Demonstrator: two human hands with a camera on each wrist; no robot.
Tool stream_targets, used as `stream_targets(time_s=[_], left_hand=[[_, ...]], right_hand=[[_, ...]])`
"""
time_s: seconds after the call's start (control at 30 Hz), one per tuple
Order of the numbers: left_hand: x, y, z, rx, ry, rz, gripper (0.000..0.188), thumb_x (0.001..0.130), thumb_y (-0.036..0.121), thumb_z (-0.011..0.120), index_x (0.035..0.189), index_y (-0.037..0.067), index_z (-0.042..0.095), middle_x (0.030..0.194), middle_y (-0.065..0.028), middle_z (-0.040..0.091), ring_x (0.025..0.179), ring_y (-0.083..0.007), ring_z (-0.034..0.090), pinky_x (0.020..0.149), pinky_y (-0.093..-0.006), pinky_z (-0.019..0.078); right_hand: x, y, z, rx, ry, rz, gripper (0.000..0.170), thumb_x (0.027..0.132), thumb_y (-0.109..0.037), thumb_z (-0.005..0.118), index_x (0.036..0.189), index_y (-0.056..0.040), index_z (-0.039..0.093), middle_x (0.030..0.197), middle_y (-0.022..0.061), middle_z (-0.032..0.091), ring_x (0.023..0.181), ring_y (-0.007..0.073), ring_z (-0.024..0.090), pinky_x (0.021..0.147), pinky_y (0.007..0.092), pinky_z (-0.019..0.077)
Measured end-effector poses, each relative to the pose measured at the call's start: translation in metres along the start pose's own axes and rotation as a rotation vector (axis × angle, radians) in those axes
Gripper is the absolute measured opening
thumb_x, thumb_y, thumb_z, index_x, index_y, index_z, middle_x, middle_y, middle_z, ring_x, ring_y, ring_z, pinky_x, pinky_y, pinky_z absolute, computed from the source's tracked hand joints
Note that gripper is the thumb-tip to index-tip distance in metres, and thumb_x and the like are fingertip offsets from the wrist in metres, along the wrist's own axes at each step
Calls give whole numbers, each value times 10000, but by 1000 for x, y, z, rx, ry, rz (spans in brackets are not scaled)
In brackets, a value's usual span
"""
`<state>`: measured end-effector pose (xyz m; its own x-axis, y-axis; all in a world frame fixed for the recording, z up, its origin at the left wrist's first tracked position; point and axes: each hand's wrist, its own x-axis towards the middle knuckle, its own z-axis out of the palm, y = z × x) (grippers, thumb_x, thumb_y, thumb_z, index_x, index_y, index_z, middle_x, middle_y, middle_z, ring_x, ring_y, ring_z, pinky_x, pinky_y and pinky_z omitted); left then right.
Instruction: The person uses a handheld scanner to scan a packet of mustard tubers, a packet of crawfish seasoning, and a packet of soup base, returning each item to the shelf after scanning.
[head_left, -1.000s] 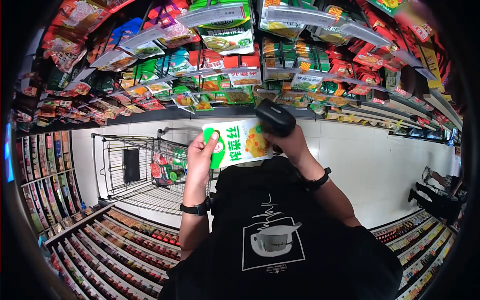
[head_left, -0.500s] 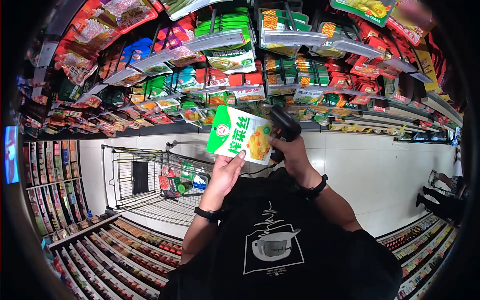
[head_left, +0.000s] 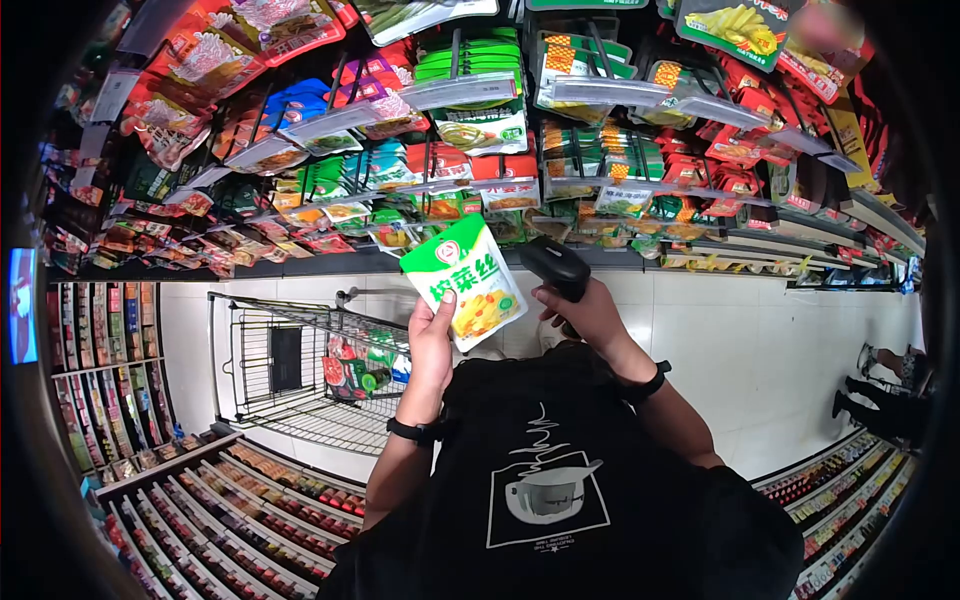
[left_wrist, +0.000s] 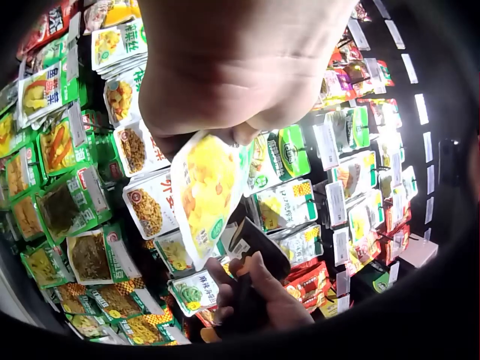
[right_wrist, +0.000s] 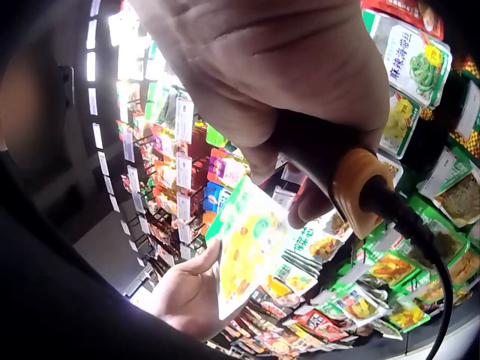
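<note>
Shirt (head_left: 545,510): black, pale cup print inside a square outline.
Left wristband (head_left: 415,431): dark, strapped round the wrist.
Right wristband (head_left: 645,383): dark too, same place on the other arm.
Left hand (head_left: 430,345): clamped on the packet (head_left: 468,285), thumb flat on the printed front near the left edge.
Right hand (head_left: 600,322): clamped on the scanner (head_left: 557,268), fingers wrapped round its handle (right_wrist: 311,154).
Packet: in front of the chest, between shirt and rack (head_left: 465,92). Tilted, green end up and away, white body, yellow shreds pictured. Only the left hand has it.
Scanner: black, just beside the packet's right edge; head view shows a gap, so apart.
Collar (right_wrist: 358,191): orange-yellow, at the handle's end.
Cable (right_wrist: 444,289): dark, runs from the collar, curves out the bottom of the right wrist view.
Cart (head_left: 285,358): wire, on the person's left, well apart from the packet.
Goods (head_left: 348,372): red and green packs, in the cart's end nearest the person. Labels too small to read.
Floor (head_left: 720,340): pale tiles.
Rack: ahead, several tiers of hanging packs, mostly red and green, price strips along the fronts.
Low shelves (head_left: 230,500): behind left, rows of small items, type can't tell.
Bystanders (head_left: 880,402): legs at the far right, count unclear.
Screen (head_left: 22,310): lit blue, far left edge.
</note>
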<state>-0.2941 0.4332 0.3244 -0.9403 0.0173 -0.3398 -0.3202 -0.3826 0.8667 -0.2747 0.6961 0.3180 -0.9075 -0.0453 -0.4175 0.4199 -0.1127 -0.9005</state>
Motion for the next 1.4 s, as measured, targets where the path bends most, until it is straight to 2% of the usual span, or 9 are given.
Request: stream_targets(time_s=[0.27, 0.37, 0.4, 0.47, 0.5, 0.7, 1.13, 1.23, 1.4], left_hand=[[1, -5, -17, 177, 43, 42, 293, 1131, 178, 602, 1362, -1, 621, 1311, -96, 731, 1179, -184, 701, 1063, -361, 541], [0, 10, -20, -162, 68, -57, 295, 1143, 221, 579, 1332, 1, 633, 1173, -63, 761, 1043, -159, 723, 937, -333, 577], [8, -1, -48, -321, 74, -157, 240, 1124, 219, 576, 1249, 21, 630, 959, -38, 709, 788, -152, 673, 748, -299, 538], [-2, 13, -44, -833, -439, -124, 170, 1099, 216, 582, 1107, 47, 598, 744, -3, 552, 570, -125, 506, 598, -278, 403], [0, 19, -44, -997, -411, -216, 162, 1076, 208, 579, 997, 71, 544, 653, 11, 426, 491, -113, 382, 552, -281, 314], [-7, 26, -47, -890, -350, -108, 193, 1059, 224, 565, 940, 96, 484, 658, 27, 358, 532, -108, 320, 549, -282, 296], [-13, 12, -33, -688, -399, 44, 304, 983, 319, 680, 832, 119, 508, 907, -39, 472, 921, -196, 476, 852, -330, 405], [-18, 11, -30, -605, -433, 81, 332, 974, 378, 698, 855, 119, 528, 976, -52, 494, 1004, -216, 490, 917, -349, 404], [-27, 8, -15, -600, -442, 62, 366, 957, 439, 712, 863, 128, 545, 983, -51, 510, 1036, -229, 480, 944, -374, 400]], right_hand=[[-21, -35, 6, -66, -167, 114, 314, 1029, -306, 765, 1099, -3, 721, 868, 46, 755, 582, 106, 663, 522, 274, 503], [-19, -23, 8, 69, -268, 181, 344, 1064, -351, 717, 1177, -28, 679, 896, 56, 750, 561, 86, 613, 489, 264, 484], [-18, -15, 7, 122, -312, 208, 363, 1075, -364, 701, 1227, -38, 654, 933, 65, 755, 564, 78, 600, 477, 260, 481], [-18, -13, 6, 137, -413, 240, 411, 1069, -389, 710, 1265, -39, 619, 946, 68, 748, 567, 80, 592, 479, 262, 476], [-21, -16, 9, 163, -441, 245, 410, 1068, -389, 712, 1266, -42, 622, 947, 69, 749, 568, 83, 588, 482, 269, 470], [-38, -41, 26, 19, -547, 289, 252, 1023, -240, 734, 1187, -57, 679, 930, 49, 752, 594, 80, 574, 495, 247, 413], [-58, -40, 49, -203, -646, 170, 365, 974, -383, 794, 1058, -36, 718, 840, 31, 736, 618, 95, 620, 565, 268, 474], [-58, -34, 49, -226, -661, 155, 302, 983, -299, 776, 1070, -18, 709, 852, 38, 759, 613, 97, 630, 566, 266, 491], [-59, -23, 43, -245, -661, 154, 377, 975, -392, 787, 973, -22, 716, 809, 38, 737, 604, 109, 626, 574, 286, 495]])
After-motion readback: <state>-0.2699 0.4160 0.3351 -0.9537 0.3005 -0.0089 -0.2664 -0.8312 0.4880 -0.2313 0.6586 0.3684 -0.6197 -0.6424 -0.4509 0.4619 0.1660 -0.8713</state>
